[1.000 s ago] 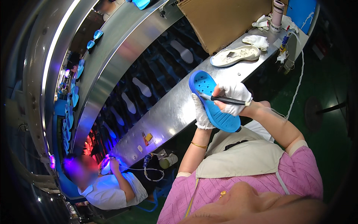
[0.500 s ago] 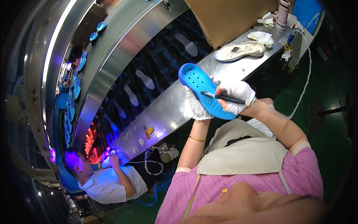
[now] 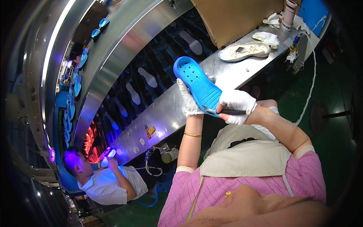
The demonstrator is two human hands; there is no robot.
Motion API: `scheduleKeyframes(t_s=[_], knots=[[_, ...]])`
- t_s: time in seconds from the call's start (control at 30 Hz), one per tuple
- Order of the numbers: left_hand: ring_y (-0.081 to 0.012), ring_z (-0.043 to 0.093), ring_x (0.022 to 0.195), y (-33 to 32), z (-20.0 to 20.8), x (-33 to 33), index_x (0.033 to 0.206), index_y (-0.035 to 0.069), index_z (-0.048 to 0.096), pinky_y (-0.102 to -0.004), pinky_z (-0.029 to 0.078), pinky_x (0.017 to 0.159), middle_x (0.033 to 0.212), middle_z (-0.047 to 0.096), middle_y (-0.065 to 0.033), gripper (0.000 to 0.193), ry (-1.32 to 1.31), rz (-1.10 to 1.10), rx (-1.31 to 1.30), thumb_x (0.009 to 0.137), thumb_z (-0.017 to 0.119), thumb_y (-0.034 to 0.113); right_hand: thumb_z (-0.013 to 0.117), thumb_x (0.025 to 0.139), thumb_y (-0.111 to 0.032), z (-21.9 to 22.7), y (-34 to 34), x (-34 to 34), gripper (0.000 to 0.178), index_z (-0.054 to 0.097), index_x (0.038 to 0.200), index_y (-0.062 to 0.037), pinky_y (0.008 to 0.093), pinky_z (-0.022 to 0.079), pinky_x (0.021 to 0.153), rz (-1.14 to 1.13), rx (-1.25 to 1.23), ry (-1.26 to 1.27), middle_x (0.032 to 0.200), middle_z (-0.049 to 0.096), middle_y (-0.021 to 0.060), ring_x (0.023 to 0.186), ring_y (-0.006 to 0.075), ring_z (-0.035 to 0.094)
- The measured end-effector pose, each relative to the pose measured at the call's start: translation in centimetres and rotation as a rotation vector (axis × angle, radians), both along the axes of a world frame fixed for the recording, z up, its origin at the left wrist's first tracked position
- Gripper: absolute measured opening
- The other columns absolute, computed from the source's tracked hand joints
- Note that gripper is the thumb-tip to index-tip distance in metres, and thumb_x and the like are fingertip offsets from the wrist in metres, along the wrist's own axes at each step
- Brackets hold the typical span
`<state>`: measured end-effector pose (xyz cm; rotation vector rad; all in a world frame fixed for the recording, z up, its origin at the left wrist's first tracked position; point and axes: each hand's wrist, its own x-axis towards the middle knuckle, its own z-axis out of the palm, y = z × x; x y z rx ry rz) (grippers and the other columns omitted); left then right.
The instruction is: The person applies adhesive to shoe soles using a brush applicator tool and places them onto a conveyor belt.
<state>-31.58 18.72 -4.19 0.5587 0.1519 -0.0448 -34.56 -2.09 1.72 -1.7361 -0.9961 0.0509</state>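
A bright blue shoe sole [image 3: 200, 83], with small round holes toward its far end, is tilted in front of me above the metal bench. My left hand [image 3: 187, 101], in a white knit glove, grips the sole along its left edge; some of its fingers are hidden underneath. In my right hand [image 3: 239, 103], gloved in white with bare fingertips, is a slim black-handled brush [image 3: 232, 112]. Its tip meets the near end of the sole at the lower left rim, though the bristles are too small to see well.
Beyond my hands, a cream shoe sole [image 3: 242, 52] and white gloves [image 3: 267, 38] lie on the metal bench [image 3: 159, 108] near a pink tumbler [image 3: 289, 14]. A cardboard box [image 3: 238, 19] stands behind. At left a co-worker [image 3: 106, 181] sits beside the curved conveyor [image 3: 117, 41].
The sole and my left hand have shifted left and slightly away from me. The brush tip has moved from the middle of the sole to its near end.
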Motion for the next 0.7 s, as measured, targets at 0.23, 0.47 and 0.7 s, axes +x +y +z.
scheduleKeyframes(t_s=[0.23, 0.47, 0.7], knots=[[-0.0306, 0.056, 0.118, -2.5, 0.7, -2.4, 0.144, 0.01, 0.041, -0.0455, 0.048, 0.101, 0.135, 0.054, -0.0125, 0.084, -0.08, 0.045, -0.121, 0.09, 0.035, 0.075, 0.068, 0.089, -0.008, 0.5, -2.2, 3.0, 0.011, 0.064, 0.099, -0.0041, 0.0266, 0.05, 0.077, -0.128, 0.212, 0.54, 0.087, 0.063, 0.0017, 0.084, 0.0093, 0.059], [-0.03, 0.056, 0.119, -3.8, 1.5, -1.9, 0.145, 0.012, 0.041, -0.0466, 0.047, 0.102, 0.139, 0.052, -0.0115, 0.074, -0.13, 0.064, 0.062, 0.095, 0.035, 0.067, 0.071, 0.084, -0.006, -0.1, -0.6, 0.9, 0.012, 0.063, 0.093, -0.006, 0.0292, 0.05, 0.072, -0.056, 0.175, 0.243, 0.085, 0.063, 0.0062, 0.076, 0.015, 0.061], [-0.0344, 0.044, 0.133, -3.1, 1.2, -1.0, 0.15, 0.013, 0.034, -0.0511, 0.034, 0.113, 0.149, 0.041, -0.0177, 0.091, -0.172, 0.132, 0.103, 0.086, 0.043, 0.076, 0.068, 0.087, -0.005, -0.9, -0.3, 0.6, 0.008, 0.065, 0.095, -0.005, 0.0246, 0.05, 0.07, -0.154, 0.21, 0.411, 0.082, 0.065, 0.0028, 0.074, 0.0099, 0.06]])
